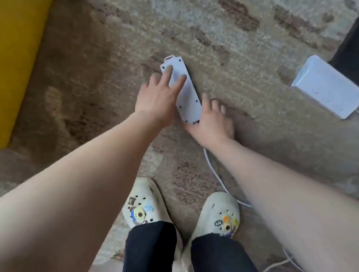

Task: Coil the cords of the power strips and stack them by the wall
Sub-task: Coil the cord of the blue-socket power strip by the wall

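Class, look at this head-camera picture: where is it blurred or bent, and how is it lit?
Head view: soft, even light, no glare; left hand fingertips smeared by motion blur over the power strip; right hand a little sharper; the wide lens swells the forearms near the bottom edge; rug pattern soft throughout.

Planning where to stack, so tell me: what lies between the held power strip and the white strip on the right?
Head view: only bare patterned rug separates the power strip from the second power strip; no cord crosses it.

Bare forearms, dark trousers (pixel 149 260), cream charm-studded clogs (pixel 145 203)
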